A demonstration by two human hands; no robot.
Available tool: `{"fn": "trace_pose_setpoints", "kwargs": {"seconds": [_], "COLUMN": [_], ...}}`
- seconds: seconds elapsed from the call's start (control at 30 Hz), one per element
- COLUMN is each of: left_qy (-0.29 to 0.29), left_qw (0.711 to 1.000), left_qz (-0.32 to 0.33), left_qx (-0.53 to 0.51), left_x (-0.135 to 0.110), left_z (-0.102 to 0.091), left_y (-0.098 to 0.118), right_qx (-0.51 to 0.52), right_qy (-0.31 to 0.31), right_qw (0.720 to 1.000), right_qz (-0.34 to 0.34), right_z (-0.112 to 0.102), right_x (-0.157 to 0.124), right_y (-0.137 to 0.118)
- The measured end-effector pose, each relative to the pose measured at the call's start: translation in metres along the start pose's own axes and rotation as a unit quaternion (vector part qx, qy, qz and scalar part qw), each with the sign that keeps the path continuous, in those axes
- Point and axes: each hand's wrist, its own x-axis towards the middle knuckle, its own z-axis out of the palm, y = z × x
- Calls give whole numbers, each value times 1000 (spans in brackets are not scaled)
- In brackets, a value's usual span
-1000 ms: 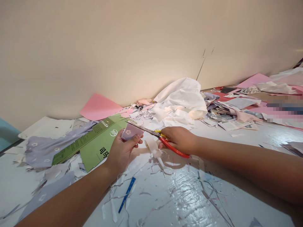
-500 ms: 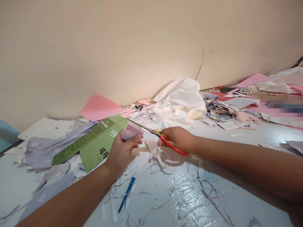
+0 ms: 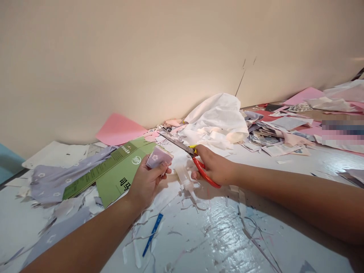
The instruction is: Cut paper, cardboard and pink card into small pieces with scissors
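Note:
My left hand (image 3: 148, 178) is closed on a small lilac piece with a white flower print (image 3: 159, 156), pinched between thumb and fingers; whether it is cloth or covered card I cannot tell. My right hand (image 3: 213, 165) grips scissors (image 3: 203, 172) with red and yellow handles. Their blades point up and left, beyond the lilac piece and apart from it. Beneath the hands, a small clear bottle with a nozzle (image 3: 186, 180) lies on the white table (image 3: 227, 235).
A green printed cardboard sheet (image 3: 113, 174) and lilac flowered material (image 3: 68, 174) lie at left. White crumpled material (image 3: 217, 121) rests against the wall. Stacked scraps (image 3: 270, 136) are at right. A blue strip (image 3: 152, 234) and thin offcuts lie in front.
The scissors have swung upward, their blades lifting away from the lilac piece's top edge. My left hand stays in place, with the piece turned slightly.

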Motion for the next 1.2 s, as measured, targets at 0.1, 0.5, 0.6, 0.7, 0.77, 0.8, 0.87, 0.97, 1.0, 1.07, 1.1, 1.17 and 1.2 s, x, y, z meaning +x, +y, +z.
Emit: {"fn": "trace_pose_setpoints", "kwargs": {"seconds": [0.1,0.5,0.6,0.7,0.77,0.8,0.87,0.97,1.0,1.07,1.1,1.17,1.2], "left_qy": [3,73,74,72,71,69,63,53,51,47,45,40,39], "left_qw": [1000,996,996,996,997,997,997,998,998,998,999,999,999], "left_qz": [-1,28,34,34,32,31,31,28,26,25,25,28,30], "left_qx": [-21,-37,-33,-29,-26,-26,-27,-26,-24,-21,-19,-19,-19], "left_x": [0,5,5,4,3,3,2,2,2,1,1,1,1], "left_z": [1,-2,-2,-1,0,0,1,1,1,1,1,1,1], "left_y": [1,0,-1,0,0,0,0,1,1,1,1,1,1], "right_qx": [-9,-133,-162,-164,-152,-146,-132,-111,-103,-93,-90,-86,-85], "right_qy": [-11,3,1,-6,-5,-6,-11,-23,-26,-28,-30,-31,-30], "right_qw": [1000,991,987,986,988,989,991,994,994,995,995,995,995], "right_qz": [12,-9,-4,-3,-10,-12,-7,10,14,20,23,29,32], "right_z": [1,5,6,6,6,6,6,5,5,4,4,3,2], "right_x": [0,2,2,2,2,3,3,4,4,4,3,3,3], "right_y": [-1,2,2,3,4,4,4,3,3,3,2,1,1]}}
